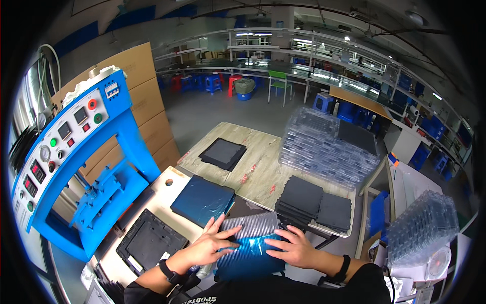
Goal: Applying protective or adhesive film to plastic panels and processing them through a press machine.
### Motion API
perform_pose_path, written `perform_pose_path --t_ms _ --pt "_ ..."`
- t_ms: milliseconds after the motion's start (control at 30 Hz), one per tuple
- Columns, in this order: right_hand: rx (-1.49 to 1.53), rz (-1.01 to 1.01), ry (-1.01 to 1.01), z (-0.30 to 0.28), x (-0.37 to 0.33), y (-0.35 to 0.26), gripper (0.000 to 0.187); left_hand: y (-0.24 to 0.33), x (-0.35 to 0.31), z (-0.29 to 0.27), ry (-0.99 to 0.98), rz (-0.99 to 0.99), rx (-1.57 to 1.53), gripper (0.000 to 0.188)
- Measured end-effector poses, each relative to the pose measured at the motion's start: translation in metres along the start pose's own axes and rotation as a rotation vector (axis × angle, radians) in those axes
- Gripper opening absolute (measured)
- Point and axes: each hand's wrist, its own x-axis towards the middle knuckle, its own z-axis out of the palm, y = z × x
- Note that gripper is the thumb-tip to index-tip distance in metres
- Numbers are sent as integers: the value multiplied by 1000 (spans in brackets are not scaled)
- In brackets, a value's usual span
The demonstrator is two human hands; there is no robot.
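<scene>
Close in front of my body, a stack of thin panels point(247, 248) shows ribbed edges, grey toward the far end and shiny blue nearer me. My left hand point(212, 244) grips its left side, with fingers spread over the edges. On the opposite side, my right hand point(296, 248) grips it with bent fingers. The undersides of the panels and parts of both thumbs are hidden. Just beyond my left fingertips lies a pile of panels under glossy blue film point(203, 198). A black moulded tray point(150, 240) rests to the left of my left forearm.
A blue press machine point(136, 142) with a control panel stands at left. Dark flat sheets point(299, 197) are stacked on the right of the marbled table point(263, 152), and another dark pile point(223, 153) lies farther back. Clear plastic trays point(324, 147) rise behind; more trays point(422, 225) stand right.
</scene>
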Motion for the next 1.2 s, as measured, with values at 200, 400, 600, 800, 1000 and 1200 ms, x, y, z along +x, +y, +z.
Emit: perform_pose_path --t_ms 200,400,600,800,1000,1200 --pt "1321 783 -212 49 22 -1 29 22 -3 25 327 -212 149 37" --pt "1639 725 538 107 92 3 16 59 20 35 335 -265 780 54" --pt "1560 476 141 79 123 2 18 64 -41 -13 1095 -304 -13 57" --pt "1550 -16 -726 95 152 -50 20 15 -100 46 1038 -523 -1553 60" --pt "1729 68 -929 126 167 -90 23 -2 -155 79 648 -534 -1877 53" --pt "1767 22 -1018 141 185 -146 23 3 -190 45 656 -273 -1805 55"
